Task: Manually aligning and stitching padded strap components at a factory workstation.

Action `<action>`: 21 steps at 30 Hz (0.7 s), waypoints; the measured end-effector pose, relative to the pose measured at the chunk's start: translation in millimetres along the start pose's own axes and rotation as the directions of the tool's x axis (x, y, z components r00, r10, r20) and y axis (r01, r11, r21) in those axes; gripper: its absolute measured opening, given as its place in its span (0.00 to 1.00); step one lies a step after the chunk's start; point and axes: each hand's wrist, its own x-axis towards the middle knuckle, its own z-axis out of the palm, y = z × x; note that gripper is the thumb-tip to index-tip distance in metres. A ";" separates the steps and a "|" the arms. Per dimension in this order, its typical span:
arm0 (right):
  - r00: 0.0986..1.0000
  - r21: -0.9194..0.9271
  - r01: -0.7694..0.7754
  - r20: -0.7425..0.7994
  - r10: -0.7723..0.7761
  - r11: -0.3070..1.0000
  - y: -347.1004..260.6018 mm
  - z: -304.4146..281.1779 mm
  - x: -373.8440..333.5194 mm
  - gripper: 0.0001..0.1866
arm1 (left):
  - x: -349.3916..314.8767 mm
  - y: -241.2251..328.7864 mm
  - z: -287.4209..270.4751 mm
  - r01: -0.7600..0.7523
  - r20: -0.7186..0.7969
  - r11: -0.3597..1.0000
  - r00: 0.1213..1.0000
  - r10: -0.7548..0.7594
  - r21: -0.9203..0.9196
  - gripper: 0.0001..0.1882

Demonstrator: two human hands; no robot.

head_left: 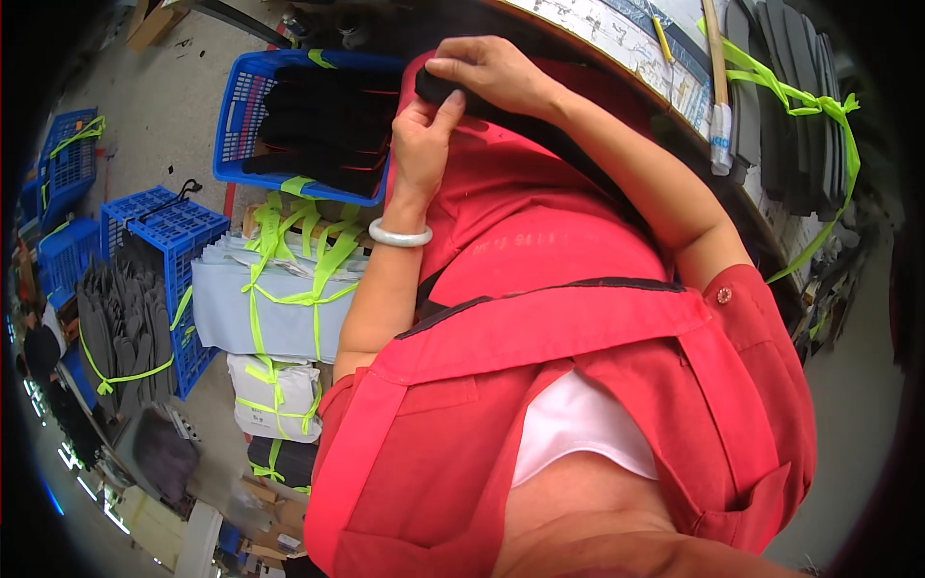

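Note:
Above my lap, at the top middle, both hands come together on a small black fabric piece [438, 89]. My left hand [421, 152] grips it from below with the thumb pressed along it. On its upper side are the bent fingers of my right hand [489, 75]. Part of the piece is hidden behind the fingers, so its full shape cannot be made out. Just left of my hands stands a blue plastic crate [231, 143] holding several stacks of black fabric pieces [323, 120].
A bundle of pale grey sheets [217, 299] tied with neon-yellow strips lies below the crate. A white package [275, 395] is beneath it. More blue crates [145, 207] and grey pieces [125, 328] stand left. A worktable [617, 43] borders my right, with grey bundled panels [795, 106].

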 end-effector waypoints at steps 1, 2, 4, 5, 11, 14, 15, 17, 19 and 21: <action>0.999 -0.029 0.039 -0.020 -0.039 0.999 2.2 3.4 -4.0 0.16 | 2.4 2.1 -5.9 0.034 -0.005 0.998 0.999 -0.034 -0.044 0.08; 0.996 -0.030 0.064 -0.056 -0.066 0.997 4.9 6.0 -6.4 0.18 | 5.0 3.5 -11.2 0.068 -0.009 0.994 0.998 -0.069 -0.089 0.09; 0.997 0.156 -0.080 0.021 0.077 0.985 14.2 6.6 -3.5 0.20 | 4.8 6.3 -11.2 -0.059 0.006 0.954 0.998 0.060 0.293 0.08; 0.972 0.324 -0.228 0.123 0.198 0.918 19.8 6.0 -1.0 0.22 | 1.9 7.2 -10.2 -0.126 0.013 0.824 0.990 0.143 0.552 0.08; 0.996 0.024 -0.048 0.079 0.046 0.999 -0.6 8.7 0.6 0.22 | -4.9 10.7 -4.8 -0.168 0.054 0.937 0.986 0.159 0.308 0.07; 0.930 0.161 -0.321 0.237 0.280 0.933 0.2 9.1 5.7 0.25 | -0.5 -7.2 -26.3 -0.171 0.107 0.866 0.985 0.137 0.470 0.07; 0.929 0.163 -0.329 0.233 0.287 0.930 -1.5 8.8 3.2 0.25 | -1.2 -3.6 -23.5 -0.167 0.112 0.868 0.985 0.129 0.468 0.07; 0.958 0.173 -0.257 0.176 0.227 0.951 -5.8 10.5 0.5 0.26 | -2.4 5.0 -18.8 0.214 0.067 0.930 0.977 -0.204 -0.297 0.07; 0.988 0.151 -0.136 0.098 0.122 0.979 10.8 16.4 11.1 0.33 | 8.1 5.2 -22.9 0.130 -0.013 0.941 0.990 -0.141 -0.311 0.07; 0.917 -0.006 -0.285 0.289 0.275 0.958 10.2 1.8 0.6 0.33 | 12.8 8.0 -46.9 0.079 -0.140 0.963 0.983 -0.118 -0.257 0.07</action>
